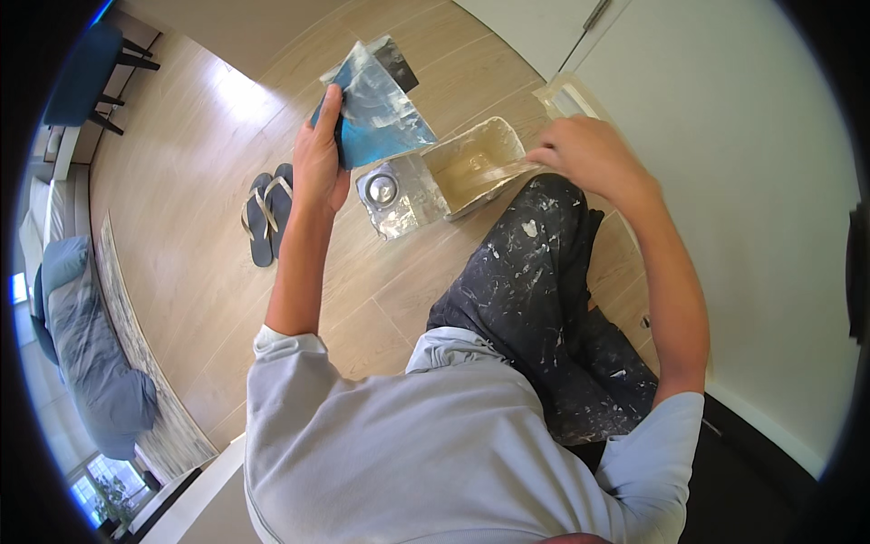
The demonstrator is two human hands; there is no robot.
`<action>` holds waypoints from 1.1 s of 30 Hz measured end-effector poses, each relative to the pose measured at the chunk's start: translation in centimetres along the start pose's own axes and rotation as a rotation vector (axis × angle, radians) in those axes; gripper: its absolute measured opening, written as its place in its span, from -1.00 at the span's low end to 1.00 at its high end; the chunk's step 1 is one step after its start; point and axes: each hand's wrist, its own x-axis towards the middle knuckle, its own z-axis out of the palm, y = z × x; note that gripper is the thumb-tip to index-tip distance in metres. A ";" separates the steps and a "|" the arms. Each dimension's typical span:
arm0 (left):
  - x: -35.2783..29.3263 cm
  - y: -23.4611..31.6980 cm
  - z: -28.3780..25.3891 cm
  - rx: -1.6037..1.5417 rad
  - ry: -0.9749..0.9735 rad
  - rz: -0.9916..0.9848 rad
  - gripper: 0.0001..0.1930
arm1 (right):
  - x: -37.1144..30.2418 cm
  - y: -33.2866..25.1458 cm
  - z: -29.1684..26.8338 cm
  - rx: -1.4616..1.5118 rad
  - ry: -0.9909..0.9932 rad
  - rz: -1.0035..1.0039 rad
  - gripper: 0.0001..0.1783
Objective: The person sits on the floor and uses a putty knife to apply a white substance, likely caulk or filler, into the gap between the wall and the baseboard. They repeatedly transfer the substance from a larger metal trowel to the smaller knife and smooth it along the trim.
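My left hand (318, 163) is raised, its fingers closed round the dark edge of a wide blue spatula (385, 122). Whitish smears cover the spatula's broad face. My right hand (589, 156) is closed on a pale, thin tool (507, 170) blurred by motion, its far end over the inside of a rectangular tub (490, 127). Cream-coloured residue coats the tub's walls. Against the tub's left side sits a silvery square tin (399, 213) with a round cap. Partly hidden behind the spatula, a dark flat piece (397, 65) shows.
Black flip-flops (260, 218) lie on the wood floor (199, 254) to the left. A white cabinet (725, 181) rises close on the right. A pale frame-like thing (573, 95) leans beside it. A blue chair (83, 77) stands far left, above a grey sofa (91, 344).
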 end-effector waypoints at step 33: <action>3.7 -2.7 5.0 0.420 -0.435 -0.115 -0.47 | -17.6 0.6 -3.6 0.557 0.520 0.240 -0.82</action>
